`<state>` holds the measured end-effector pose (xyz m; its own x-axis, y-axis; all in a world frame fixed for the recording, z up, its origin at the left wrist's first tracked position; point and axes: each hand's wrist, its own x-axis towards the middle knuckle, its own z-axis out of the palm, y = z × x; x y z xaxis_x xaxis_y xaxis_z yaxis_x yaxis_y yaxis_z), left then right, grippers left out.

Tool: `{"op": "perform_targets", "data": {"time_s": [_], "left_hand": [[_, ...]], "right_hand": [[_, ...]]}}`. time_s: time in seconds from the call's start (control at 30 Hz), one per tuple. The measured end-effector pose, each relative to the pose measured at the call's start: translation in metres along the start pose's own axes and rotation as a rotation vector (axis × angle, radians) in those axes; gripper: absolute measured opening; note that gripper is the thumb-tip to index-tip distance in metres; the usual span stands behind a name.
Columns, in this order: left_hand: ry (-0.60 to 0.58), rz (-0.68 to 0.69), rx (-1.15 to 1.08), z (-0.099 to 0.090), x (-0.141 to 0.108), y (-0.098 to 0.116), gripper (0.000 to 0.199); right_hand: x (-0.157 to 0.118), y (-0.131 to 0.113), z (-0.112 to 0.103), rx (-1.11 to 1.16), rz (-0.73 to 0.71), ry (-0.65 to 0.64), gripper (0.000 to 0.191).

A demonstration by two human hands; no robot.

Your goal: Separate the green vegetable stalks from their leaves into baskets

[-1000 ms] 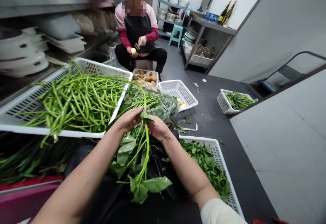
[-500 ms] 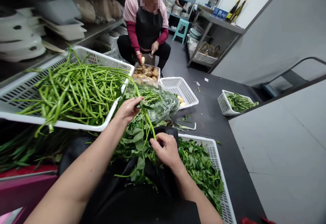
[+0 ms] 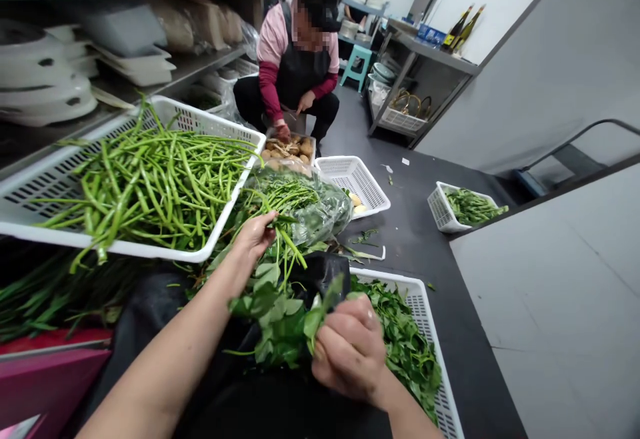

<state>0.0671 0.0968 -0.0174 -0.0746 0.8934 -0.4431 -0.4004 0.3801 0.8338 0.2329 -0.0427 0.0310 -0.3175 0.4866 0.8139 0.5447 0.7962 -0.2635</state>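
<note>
Left hand grips a green stem at the centre of the frame, while the right hand, closed into a fist at lower centre, clutches some leafy tops. Just beyond the stem lies a clear plastic bag of greens. At lower right, a white basket holds loose leaves; at left, a larger basket is heaped with long stalks. Upper centre, a co-worker bends over potatoes.

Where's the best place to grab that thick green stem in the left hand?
Probably pinch the stem by its bare near end, coming from the right: that slim end juts out past the left hand, which holds it farther away.
</note>
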Motion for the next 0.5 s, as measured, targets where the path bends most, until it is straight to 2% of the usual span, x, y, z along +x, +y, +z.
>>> {"op": "perform_targets", "data": {"time_s": [0.07,0.17,0.23,0.3,0.37,0.43,0.5], "left_hand": [[0.015,0.001,-0.030,-0.001,0.000,-0.001,0.014],[-0.011,0.022,-0.022,0.001,-0.006,0.000,0.019],[-0.032,0.033,-0.009,0.004,-0.013,0.003,0.023],[-0.049,0.048,0.007,0.007,-0.019,0.003,0.024],[-0.068,0.031,-0.008,0.009,-0.022,0.001,0.023],[-0.086,-0.028,-0.049,0.010,-0.021,-0.005,0.018],[-0.088,-0.102,-0.089,0.009,-0.018,-0.013,0.012]], "right_hand": [[0.005,0.009,-0.003,0.106,0.218,-0.032,0.013],[0.010,0.040,0.015,0.208,0.703,-0.259,0.021],[0.010,0.058,0.032,0.231,0.833,-0.425,0.030],[0.008,0.065,0.047,0.223,0.814,-0.521,0.035],[0.005,0.059,0.055,0.157,0.681,-0.529,0.033],[0.004,0.044,0.054,0.069,0.439,-0.450,0.027],[0.005,0.026,0.040,0.002,0.172,-0.316,0.022]]}}
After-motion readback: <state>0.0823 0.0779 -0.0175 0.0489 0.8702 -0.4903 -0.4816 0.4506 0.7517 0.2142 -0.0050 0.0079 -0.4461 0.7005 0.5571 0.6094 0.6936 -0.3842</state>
